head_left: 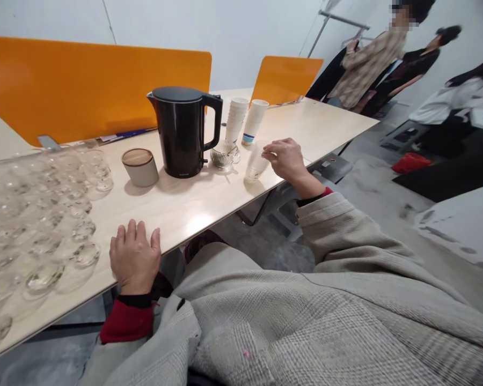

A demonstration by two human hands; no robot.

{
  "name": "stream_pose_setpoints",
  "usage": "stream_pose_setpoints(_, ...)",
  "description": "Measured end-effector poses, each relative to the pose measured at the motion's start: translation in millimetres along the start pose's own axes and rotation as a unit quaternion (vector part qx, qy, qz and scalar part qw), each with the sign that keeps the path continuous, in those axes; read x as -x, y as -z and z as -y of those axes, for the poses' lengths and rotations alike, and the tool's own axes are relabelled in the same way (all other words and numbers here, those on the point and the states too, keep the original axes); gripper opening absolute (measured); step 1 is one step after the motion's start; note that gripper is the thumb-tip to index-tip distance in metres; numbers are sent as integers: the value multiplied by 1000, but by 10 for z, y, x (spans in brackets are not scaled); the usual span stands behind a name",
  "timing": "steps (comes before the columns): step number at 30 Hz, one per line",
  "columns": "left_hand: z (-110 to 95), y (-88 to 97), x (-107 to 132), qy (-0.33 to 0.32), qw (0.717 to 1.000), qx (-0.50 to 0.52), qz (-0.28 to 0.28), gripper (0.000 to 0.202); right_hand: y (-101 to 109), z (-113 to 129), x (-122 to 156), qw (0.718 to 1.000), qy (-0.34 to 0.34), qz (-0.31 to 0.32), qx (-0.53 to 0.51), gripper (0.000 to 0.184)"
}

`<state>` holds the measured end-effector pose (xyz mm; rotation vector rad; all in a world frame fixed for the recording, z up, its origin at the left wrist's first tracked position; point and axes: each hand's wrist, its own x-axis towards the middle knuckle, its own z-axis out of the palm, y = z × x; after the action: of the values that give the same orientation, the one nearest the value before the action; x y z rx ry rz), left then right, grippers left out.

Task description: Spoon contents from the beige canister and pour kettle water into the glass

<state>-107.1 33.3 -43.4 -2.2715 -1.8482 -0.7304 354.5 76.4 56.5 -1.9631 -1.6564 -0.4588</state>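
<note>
My left hand [136,256] lies flat on the table's front edge, fingers stretched out, holding nothing. Beside it on the left stand many clear glasses [85,254] in rows. My right hand [286,158] pinches the upper rim of a tall clear glass [256,167], which is slightly tilted near the table's front edge. Its far fingers are partly hidden. Left of that glass sits a ribbed glass cup [224,155] with a handle and what looks like a spoon in it. Behind are two stacks of paper cups [237,119].
A black electric kettle [181,136] stands mid-table, next to a grey canister [140,170] with a wooden lid. Orange dividers [104,91] line the back of the pale wooden table [326,123]. Other people [376,64] stand at the far right.
</note>
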Motion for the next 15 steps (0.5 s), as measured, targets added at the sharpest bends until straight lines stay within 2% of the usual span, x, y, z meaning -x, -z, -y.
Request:
stream_pose_setpoints(5,5,-7,2,4,1000,8,0,63,33,38,-27,998,-32,48,28,24)
stream_pose_setpoints(15,24,-27,14,0,1000,23,-14,58,68,203,71,999,-27,43,-2,22)
